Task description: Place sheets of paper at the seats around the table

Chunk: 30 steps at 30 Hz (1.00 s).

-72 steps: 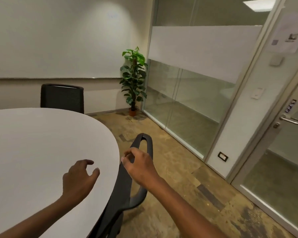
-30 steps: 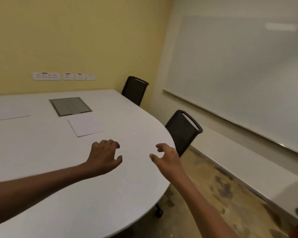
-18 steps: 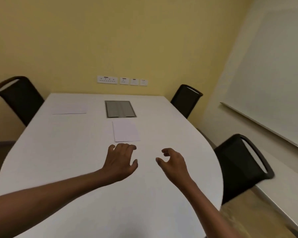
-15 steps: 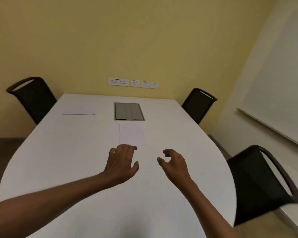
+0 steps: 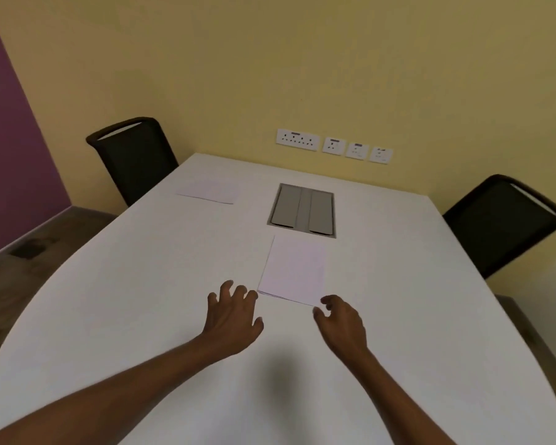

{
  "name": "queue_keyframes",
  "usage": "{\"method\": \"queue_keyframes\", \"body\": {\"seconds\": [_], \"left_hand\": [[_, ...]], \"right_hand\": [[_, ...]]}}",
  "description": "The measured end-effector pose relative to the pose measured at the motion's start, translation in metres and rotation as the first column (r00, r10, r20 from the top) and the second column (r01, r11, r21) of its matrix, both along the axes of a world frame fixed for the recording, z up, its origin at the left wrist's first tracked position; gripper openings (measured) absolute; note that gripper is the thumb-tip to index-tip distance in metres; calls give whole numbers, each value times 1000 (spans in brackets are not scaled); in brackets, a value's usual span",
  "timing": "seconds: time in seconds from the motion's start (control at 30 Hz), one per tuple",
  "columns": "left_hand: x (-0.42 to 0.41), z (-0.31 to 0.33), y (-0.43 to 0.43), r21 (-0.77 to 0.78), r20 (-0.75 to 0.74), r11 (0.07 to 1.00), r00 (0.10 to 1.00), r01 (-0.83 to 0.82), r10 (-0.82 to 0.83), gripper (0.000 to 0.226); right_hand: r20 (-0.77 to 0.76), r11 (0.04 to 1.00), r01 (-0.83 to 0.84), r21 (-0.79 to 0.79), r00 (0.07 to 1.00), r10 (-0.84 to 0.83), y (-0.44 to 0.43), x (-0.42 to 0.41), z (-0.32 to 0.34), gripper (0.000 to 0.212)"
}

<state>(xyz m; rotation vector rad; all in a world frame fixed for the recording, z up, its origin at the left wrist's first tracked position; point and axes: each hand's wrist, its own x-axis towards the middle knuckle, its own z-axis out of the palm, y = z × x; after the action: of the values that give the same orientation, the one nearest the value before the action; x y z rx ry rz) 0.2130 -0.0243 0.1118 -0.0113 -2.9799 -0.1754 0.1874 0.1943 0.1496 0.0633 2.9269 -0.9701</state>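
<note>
A small stack of white paper sheets (image 5: 294, 271) lies in the middle of the white oval table (image 5: 142, 284), just in front of a grey cable hatch. My left hand (image 5: 233, 313) hovers open at the stack's near left corner, fingers spread and empty. My right hand (image 5: 342, 319) is open at the near right corner, fingertips close to the paper's edge. A single sheet (image 5: 209, 191) lies at the far left seat, in front of a black chair (image 5: 132, 155). Another black chair (image 5: 504, 216) stands at the far right with no sheet before it.
The grey cable hatch (image 5: 302, 210) is set flush in the table. Wall sockets (image 5: 331, 145) line the yellow wall behind. A purple wall (image 5: 10, 155) bounds the left side, with brown floor beside the table.
My view has swung left from the glass wall and plant round to the table's far end. Both hands have moved forward, up to the near edge of the paper stack.
</note>
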Motion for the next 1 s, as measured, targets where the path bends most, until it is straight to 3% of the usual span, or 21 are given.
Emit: {"method": "queue_keyframes", "body": {"seconds": [0.23, 0.33, 0.5, 0.67, 0.73, 0.8, 0.9, 1.0], "left_hand": [[-114, -53, -29, 0, 158, 997, 985, -72, 71, 44], [-163, -77, -35, 93, 187, 987, 976, -133, 114, 33], [-232, -119, -30, 253, 247, 939, 954, -232, 169, 30], [-261, -154, -15, 269, 298, 913, 928, -308, 225, 33], [-268, -163, -8, 294, 337, 886, 907, -357, 253, 35], [-272, -168, -4, 306, 340, 876, 902, -374, 266, 35], [-279, -174, -2, 306, 303, 875, 910, -375, 284, 29], [-281, -180, -3, 329, 282, 855, 906, -400, 316, 24]], "right_hand": [[95, 987, 160, -31, 983, -156, -5, -116, -67, 15], [117, 963, 264, -52, 959, -256, -6, -162, -96, 30], [156, 936, 346, -71, 930, -332, -4, -222, -142, 9], [158, 931, 360, -59, 924, -347, -3, -253, -172, 39], [175, 929, 367, -41, 918, -355, -4, -258, -177, 36], [188, 920, 390, -34, 907, -377, -7, -262, -179, 19], [179, 905, 423, -48, 895, -409, -7, -267, -185, 29], [194, 880, 467, -84, 874, -445, -6, -270, -193, 20]]}}
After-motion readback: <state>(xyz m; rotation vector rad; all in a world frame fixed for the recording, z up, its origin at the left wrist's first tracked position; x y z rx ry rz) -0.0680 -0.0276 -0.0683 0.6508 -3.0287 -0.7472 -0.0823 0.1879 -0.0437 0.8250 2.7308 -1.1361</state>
